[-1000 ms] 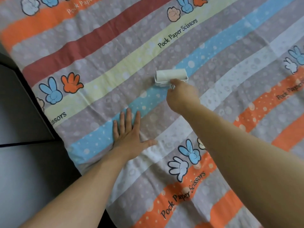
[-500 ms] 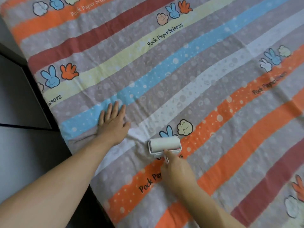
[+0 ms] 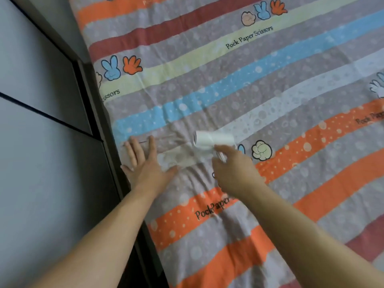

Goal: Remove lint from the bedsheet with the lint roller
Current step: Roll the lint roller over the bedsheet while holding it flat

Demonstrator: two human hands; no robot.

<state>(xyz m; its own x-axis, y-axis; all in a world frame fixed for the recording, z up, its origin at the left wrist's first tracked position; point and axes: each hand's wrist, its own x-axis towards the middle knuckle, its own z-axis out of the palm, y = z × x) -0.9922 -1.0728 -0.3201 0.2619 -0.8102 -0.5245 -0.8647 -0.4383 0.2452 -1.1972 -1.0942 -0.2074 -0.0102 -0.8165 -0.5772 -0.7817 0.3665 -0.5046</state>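
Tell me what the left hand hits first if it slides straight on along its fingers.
Only bedsheet: the left hand, flat on it, points at the blue stripe, and the way looks free beyond. The lint roller in the right hand sits off to the side, out of that line.

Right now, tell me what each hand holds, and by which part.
The right hand grips the roller by its handle. The left hand holds nothing; it lies flat on the sheet.

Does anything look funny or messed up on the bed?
Only the bedsheet: it is puckered into wrinkles between the flat left hand and the lint roller that the right hand holds. Nothing looks torn or spilled.
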